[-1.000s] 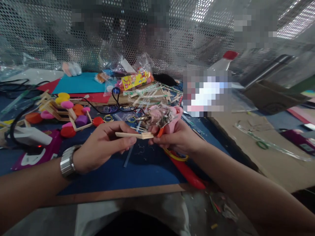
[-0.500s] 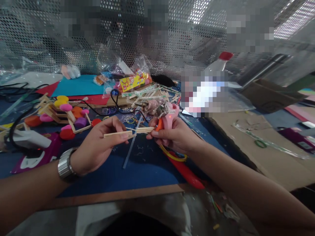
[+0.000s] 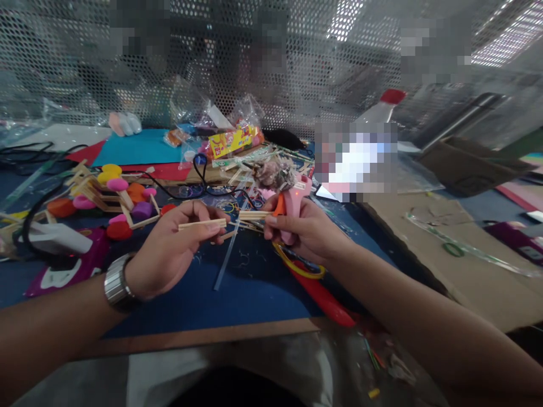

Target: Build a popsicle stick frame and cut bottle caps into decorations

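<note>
My left hand (image 3: 169, 249) is closed, pinching short wooden sticks (image 3: 199, 225) between thumb and fingers. Wrapped round a pink glue gun (image 3: 294, 198) with an orange trigger is my right hand (image 3: 311, 233). Between its thumb and fingertips it also grips a few wooden sticks (image 3: 254, 215), which point left. A small gap separates the two sets of sticks. The glue gun's nozzle end is covered in a crumpled, dirty wrapping, and a small red light glows on its body. A clear glue stick (image 3: 227, 257) lies on the blue tabletop (image 3: 254, 294) below the hands.
At left, a stick construction with coloured discs (image 3: 116, 195) stands behind a purple power strip (image 3: 70, 263). Loose sticks and a yellow-labelled bag (image 3: 233, 141) lie at the back. Red-handled scissors (image 3: 324, 297) lie near the front edge; cardboard (image 3: 424, 254) covers the right.
The sticks in my two hands, which met or overlapped before, are now apart. My right hand and the glue gun have shifted slightly, and the view has moved a little.
</note>
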The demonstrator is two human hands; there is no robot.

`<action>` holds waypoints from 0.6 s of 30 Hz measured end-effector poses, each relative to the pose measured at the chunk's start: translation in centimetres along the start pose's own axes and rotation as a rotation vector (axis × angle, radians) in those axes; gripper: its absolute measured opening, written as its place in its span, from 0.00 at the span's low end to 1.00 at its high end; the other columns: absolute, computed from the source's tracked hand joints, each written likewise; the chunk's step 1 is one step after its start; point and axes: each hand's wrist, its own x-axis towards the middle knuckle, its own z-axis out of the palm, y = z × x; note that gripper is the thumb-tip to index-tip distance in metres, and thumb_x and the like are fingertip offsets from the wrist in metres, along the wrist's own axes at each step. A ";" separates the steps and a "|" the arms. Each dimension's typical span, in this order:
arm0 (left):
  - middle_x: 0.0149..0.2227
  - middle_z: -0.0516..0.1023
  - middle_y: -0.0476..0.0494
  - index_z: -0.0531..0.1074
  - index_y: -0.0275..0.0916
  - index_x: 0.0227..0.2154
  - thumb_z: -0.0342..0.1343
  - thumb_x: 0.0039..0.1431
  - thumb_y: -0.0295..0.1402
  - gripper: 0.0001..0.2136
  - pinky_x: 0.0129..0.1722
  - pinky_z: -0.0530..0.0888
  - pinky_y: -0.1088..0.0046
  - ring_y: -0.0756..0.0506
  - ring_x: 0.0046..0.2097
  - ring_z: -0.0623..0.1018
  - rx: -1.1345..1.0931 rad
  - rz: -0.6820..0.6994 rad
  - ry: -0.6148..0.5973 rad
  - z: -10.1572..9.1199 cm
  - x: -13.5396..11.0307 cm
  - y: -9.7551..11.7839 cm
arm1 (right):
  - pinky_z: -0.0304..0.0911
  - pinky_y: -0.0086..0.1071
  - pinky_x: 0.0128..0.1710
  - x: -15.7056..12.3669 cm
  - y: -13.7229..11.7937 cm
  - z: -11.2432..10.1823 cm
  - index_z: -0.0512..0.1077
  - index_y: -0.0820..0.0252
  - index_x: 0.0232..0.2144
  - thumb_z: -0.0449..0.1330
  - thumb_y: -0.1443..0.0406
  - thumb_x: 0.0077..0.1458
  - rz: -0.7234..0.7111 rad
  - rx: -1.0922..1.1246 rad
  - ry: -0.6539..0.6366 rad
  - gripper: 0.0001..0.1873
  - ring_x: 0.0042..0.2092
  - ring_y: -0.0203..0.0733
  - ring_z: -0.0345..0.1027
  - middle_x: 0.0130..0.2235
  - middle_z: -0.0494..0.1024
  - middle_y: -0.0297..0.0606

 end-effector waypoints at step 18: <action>0.28 0.78 0.51 0.76 0.37 0.29 0.69 0.48 0.27 0.07 0.32 0.75 0.77 0.51 0.29 0.76 0.194 0.051 -0.076 -0.3 0.2 -0.4 | 0.59 0.23 0.20 0.0 0.0 -0.4 0.73 0.60 0.32 0.76 0.64 0.41 0.007 0.034 0.023 0.17 0.24 0.32 0.70 0.23 0.76 0.30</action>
